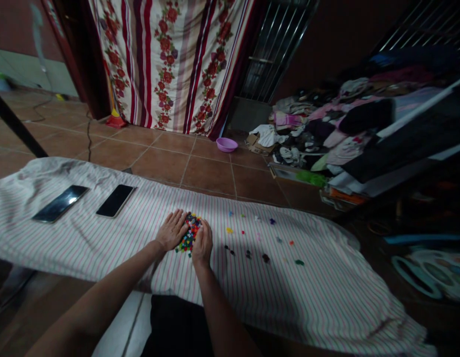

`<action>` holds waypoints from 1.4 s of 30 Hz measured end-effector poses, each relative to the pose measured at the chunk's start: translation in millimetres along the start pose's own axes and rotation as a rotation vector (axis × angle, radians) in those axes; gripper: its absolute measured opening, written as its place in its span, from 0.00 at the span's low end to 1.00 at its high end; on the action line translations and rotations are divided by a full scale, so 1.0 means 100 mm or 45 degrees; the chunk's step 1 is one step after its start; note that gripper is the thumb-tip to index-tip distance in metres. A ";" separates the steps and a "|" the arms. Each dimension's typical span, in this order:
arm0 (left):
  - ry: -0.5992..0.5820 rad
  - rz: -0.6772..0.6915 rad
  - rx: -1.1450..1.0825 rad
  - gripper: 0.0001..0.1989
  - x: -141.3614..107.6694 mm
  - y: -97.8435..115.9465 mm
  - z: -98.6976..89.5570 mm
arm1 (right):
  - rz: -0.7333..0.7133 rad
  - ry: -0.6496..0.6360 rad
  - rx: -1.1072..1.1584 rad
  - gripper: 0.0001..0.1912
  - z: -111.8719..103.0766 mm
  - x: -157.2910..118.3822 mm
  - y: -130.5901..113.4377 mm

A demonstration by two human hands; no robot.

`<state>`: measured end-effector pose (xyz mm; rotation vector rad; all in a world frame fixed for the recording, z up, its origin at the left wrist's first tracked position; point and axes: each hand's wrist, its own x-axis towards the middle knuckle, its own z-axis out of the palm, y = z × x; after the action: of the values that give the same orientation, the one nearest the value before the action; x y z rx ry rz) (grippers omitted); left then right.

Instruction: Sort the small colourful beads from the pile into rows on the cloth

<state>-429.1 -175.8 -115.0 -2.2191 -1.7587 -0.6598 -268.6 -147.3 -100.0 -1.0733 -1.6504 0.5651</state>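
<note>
A heap of tiny multicoloured pieces (187,240) lies on the striped cloth (148,263), between my two hands. My left hand (172,230) rests flat at the heap's left side, its fingers stretched out. On the other side, my right hand (203,243) stands on edge against the pieces, fingers extended and slightly curved. Neither hand visibly grips anything. To the right of my hands lie small separate groups sorted by colour, among them yellow pieces (229,230), dark brown pieces (266,258), green pieces (299,262) and purple pieces (272,221). The pieces are too small to name their kind.
Two phones, one larger (61,204) and one smaller (116,201), lie on the cloth at left. Beyond the table, a pink basin (226,145) sits on the tiled floor. A large pile of clothes (326,119) fills the right, and a flowered curtain (170,64) hangs behind.
</note>
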 end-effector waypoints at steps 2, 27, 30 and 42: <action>-0.036 -0.008 -0.034 0.23 0.06 0.05 -0.02 | 0.002 0.000 0.016 0.26 0.00 0.00 0.01; 0.196 -0.417 0.171 0.36 -0.32 0.85 -0.14 | -0.012 -0.098 -0.013 0.27 -0.05 -0.01 -0.02; 0.173 -0.377 0.117 0.32 -0.20 0.82 -0.14 | 0.004 -0.102 0.020 0.27 -0.05 -0.01 -0.02; -0.247 -0.217 0.001 0.27 0.41 0.52 -0.27 | 0.025 -0.016 0.110 0.27 -0.02 -0.01 0.03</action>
<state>-377.3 -165.6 -66.8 -2.2151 -2.0594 -0.4899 -265.7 -147.0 -102.4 -1.0251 -1.6132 0.6514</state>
